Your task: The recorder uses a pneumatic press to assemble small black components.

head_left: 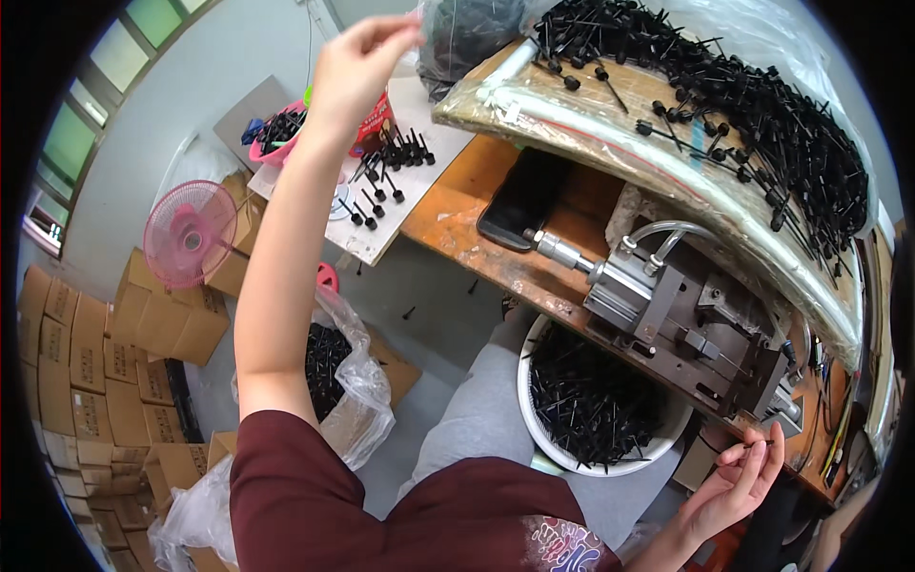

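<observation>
- Left hand (357, 81): raised at the top of the view on an outstretched arm, near a dark plastic-covered bundle (472, 38). The fingers are bent, tips narrowly spaced; cannot tell whether they hold anything.
- Right hand (734, 486): positioned just beside the lower right end of the metal fixture (681, 319). Thumb and index finger are narrowly spaced; a small dark piece shows at the tips, but cannot tell whether it is gripped.
- The metal fixture is seated on the wooden desk (453, 224). It carries a silver cylinder (620, 294) and a curved clear tube (681, 227).
- Black headed pins (705, 71): heaped on the plastic-wrapped board (572, 129) above the fixture, with several lying loose along its near side.
- Round white basket (610, 468): located below the desk edge, at the person's legs, filled with further black pins.
- Phone-shaped black slab (524, 200): flat on the desk, left of the cylinder.
- White side desk (357, 243): carries black pins standing on their heads, a red container (376, 124) and a pink basket (272, 154).
- Left background: pink fan (191, 234) and stacked cardboard boxes (91, 372).
</observation>
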Action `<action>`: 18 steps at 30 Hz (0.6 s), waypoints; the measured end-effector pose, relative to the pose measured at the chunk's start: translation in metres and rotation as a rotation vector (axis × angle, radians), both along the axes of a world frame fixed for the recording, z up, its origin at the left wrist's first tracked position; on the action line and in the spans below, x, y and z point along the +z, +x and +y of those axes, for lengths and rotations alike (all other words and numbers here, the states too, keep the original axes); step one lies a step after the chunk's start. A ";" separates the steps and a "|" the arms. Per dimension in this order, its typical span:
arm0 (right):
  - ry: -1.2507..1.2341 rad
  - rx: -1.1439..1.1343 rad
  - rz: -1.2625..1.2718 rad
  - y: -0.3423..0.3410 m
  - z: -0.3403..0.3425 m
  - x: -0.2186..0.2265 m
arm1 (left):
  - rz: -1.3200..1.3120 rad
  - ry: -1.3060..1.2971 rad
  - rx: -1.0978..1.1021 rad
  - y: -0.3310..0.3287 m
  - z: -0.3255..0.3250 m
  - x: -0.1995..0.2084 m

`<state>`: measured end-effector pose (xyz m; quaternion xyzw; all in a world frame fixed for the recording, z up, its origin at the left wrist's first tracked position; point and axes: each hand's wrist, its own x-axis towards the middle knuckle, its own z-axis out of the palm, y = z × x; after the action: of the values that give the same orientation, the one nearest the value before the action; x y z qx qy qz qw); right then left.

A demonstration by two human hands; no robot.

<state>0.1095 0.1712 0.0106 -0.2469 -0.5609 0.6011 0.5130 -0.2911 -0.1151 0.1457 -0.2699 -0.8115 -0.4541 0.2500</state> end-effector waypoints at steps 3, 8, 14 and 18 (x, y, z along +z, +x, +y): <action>-0.021 0.011 -0.058 -0.001 -0.004 -0.004 | 0.033 -0.195 0.271 0.030 -0.037 -0.043; -0.009 0.084 -0.114 0.001 -0.003 -0.010 | 0.186 -0.310 0.439 0.051 -0.092 -0.084; -0.036 0.181 -0.096 -0.002 -0.002 -0.015 | -0.116 -0.197 0.429 0.068 -0.136 -0.124; -0.019 0.180 -0.116 -0.005 -0.005 -0.014 | -0.102 -0.154 0.449 0.060 -0.125 -0.145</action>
<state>0.1049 0.1660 -0.0032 -0.2347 -0.6039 0.6348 0.4211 -0.2312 -0.2405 0.0004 -0.0775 -0.8949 -0.3370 0.2822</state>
